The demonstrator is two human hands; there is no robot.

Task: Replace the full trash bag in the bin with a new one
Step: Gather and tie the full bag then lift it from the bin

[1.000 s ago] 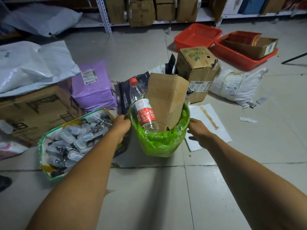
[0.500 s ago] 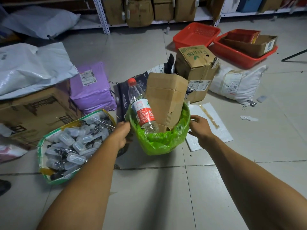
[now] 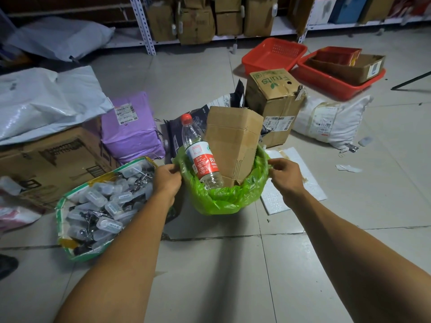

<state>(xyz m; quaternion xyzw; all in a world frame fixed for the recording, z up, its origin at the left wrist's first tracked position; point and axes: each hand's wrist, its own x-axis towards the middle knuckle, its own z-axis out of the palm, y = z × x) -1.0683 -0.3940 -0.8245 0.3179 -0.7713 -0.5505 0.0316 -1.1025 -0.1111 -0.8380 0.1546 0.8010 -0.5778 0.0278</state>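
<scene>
A green trash bag lines a small bin on the tiled floor; the bag's folded-over rim hides the bin itself. A clear plastic bottle with a red cap and a folded cardboard box stick up out of it. My left hand pinches the bag's rim on the left side. My right hand pinches the rim on the right side. No new bag is in view.
An open sack of small clear plastic cases sits just left of the bin. Behind are a purple parcel, a brown carton, a fruits box, a white sack and red baskets. White paper lies at right.
Both hands rose from the bin's sides to the top edge and now pinch the green bag's rim, lifting it off the bin's lip a little.
</scene>
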